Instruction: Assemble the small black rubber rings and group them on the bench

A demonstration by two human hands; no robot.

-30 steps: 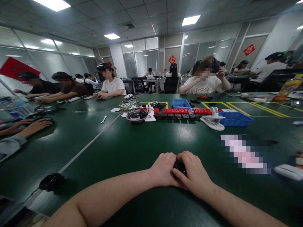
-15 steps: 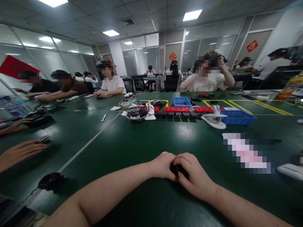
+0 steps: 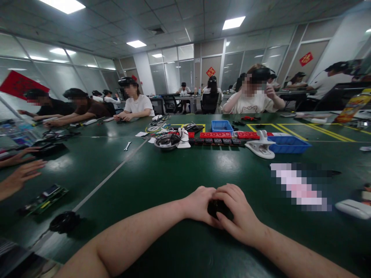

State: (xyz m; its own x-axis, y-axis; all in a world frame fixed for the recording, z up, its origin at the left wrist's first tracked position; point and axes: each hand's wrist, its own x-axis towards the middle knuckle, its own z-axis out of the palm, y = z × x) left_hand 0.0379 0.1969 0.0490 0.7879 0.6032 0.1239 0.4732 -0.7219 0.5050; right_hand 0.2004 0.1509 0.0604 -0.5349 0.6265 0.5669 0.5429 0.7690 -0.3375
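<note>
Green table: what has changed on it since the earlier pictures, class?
A green circuit board now lies near the black coil; a neighbour's hand has drawn leftward. The left hand and right hand still hold the black object; the wrench stayed put.

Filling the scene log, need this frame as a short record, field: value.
left hand: at left side of black object, grip partly hidden
right hand: fingers over black object, thumb on its near side
object type: cannot tell, mostly covered
surface: green table
left of the hands: black coil, green circuit board
beyond the hands: wrench, white clamp, two blue bins
</note>
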